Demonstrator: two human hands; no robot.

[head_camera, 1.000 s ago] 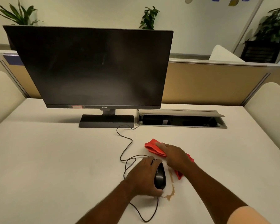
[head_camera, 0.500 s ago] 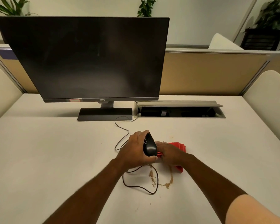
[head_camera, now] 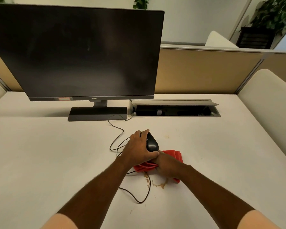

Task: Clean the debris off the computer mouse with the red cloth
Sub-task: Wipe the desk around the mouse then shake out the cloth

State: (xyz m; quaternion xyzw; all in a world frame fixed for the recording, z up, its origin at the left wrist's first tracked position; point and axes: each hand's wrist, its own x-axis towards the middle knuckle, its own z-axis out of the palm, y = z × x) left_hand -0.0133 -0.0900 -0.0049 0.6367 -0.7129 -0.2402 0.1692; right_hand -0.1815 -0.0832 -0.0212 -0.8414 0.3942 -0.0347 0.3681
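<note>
My left hand (head_camera: 139, 148) grips the black wired computer mouse (head_camera: 151, 142) and holds it lifted off the white desk, tilted on its side. The red cloth (head_camera: 173, 155) is bunched under and around my right hand (head_camera: 168, 166), which clutches it just below the mouse, touching my left thumb. Part of the cloth also shows at the left of my right hand. Brown debris (head_camera: 158, 185) is smeared on the desk in front of the cloth. The mouse's underside is hidden.
The black mouse cable (head_camera: 117, 129) loops across the desk (head_camera: 40, 154) toward a large dark monitor (head_camera: 76, 52) on its stand (head_camera: 97, 114). An open cable tray (head_camera: 175, 110) sits behind. Cream chairs flank the desk.
My left hand lifted the mouse off the desk and tipped it up. My right hand dragged the red cloth nearer and under the mouse, uncovering the brown smear.
</note>
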